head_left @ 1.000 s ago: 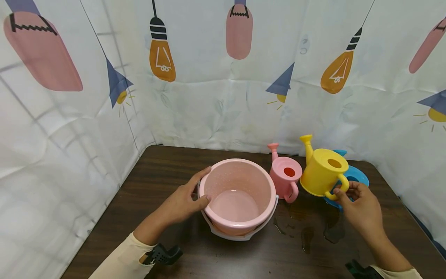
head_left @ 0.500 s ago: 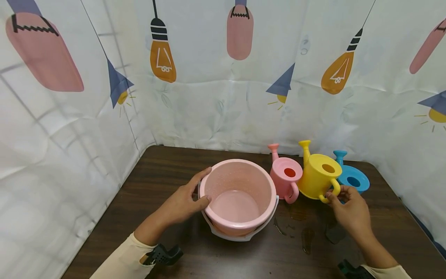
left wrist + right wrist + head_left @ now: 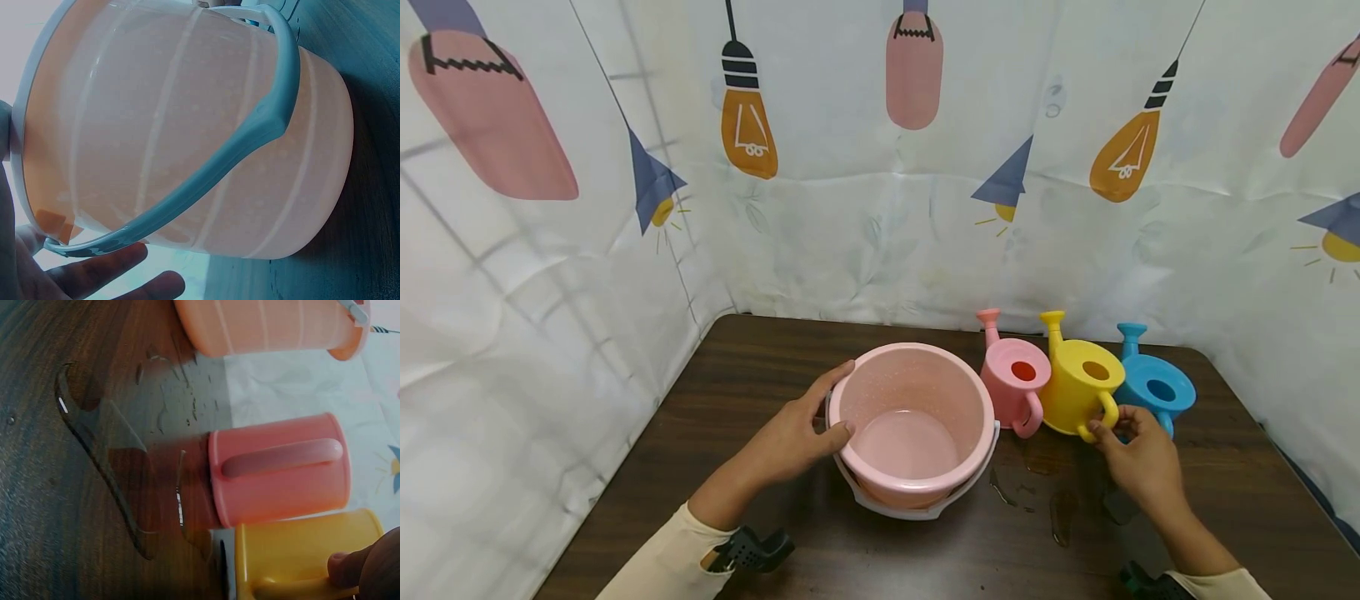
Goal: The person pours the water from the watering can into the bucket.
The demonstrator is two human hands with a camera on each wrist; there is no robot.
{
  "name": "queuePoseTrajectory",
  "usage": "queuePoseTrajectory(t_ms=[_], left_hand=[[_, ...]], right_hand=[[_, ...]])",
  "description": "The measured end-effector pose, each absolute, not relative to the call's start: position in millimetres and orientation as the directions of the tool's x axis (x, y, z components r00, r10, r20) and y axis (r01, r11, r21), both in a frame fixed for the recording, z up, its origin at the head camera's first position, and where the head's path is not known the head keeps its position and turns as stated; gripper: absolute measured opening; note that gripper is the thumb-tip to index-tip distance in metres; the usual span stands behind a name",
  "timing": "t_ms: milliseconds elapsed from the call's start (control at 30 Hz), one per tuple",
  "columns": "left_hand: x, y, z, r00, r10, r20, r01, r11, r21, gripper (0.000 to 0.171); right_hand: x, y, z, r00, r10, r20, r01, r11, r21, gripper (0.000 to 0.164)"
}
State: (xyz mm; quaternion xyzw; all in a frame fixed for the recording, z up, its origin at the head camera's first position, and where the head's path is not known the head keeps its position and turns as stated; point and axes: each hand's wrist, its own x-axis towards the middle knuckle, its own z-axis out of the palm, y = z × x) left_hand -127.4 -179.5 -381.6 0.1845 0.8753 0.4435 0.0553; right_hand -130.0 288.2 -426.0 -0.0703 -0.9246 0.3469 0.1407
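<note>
A pink bucket (image 3: 913,417) stands upright on the dark wooden table, its grey-white bail handle (image 3: 206,181) hanging against the side. My left hand (image 3: 793,442) rests at its left rim, fingers extended, with thumb and index fingertip touching the edge. In the left wrist view, other fingers (image 3: 100,272) spread loosely beside the wall. My right hand (image 3: 1138,458) pinches the lower handle of a yellow watering can (image 3: 1078,383) between thumb and fingers. That can is between a pink watering can (image 3: 1015,375) and a blue watering can (image 3: 1157,385), whose handle is partly behind my hand.
Small puddles of water (image 3: 1062,512) lie on the table (image 3: 1000,558) in front of the cans. A white printed curtain (image 3: 865,242) hangs close behind the table's back edge and along both sides.
My right hand has lowered the yellow watering can and moved it left, from in front of the blue can to beside the pink one. The left hand and bucket stay put.
</note>
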Motion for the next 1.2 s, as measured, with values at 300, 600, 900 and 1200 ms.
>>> queuePoseTrajectory(t_ms=[300,600,900,1200], left_hand=[[-127.6,-179.1,-381.5,-0.925,0.371,0.087,0.29,0.538,0.792,0.078],[-127.4,-179.0,-382.3,-0.927,0.366,0.079,0.281,0.54,0.793,0.078],[-127.8,-180.0,-381.6,-0.925,0.373,0.071,0.278,0.538,0.796,0.078],[-128.6,-179.9,-382.5,-0.922,0.377,0.084,0.287,0.521,0.804,0.078]], right_hand=[[-130.7,284.1,-429.6,-0.952,0.259,0.163,0.085,0.735,-0.673,0.041],[-131.4,283.7,-433.6,-0.952,0.262,0.156,0.096,0.744,-0.661,0.041],[-129.8,283.4,-435.5,-0.955,0.262,0.141,0.109,0.75,-0.653,0.043],[-123.3,284.5,-430.3,-0.956,0.261,0.132,0.118,0.758,-0.642,0.057]])
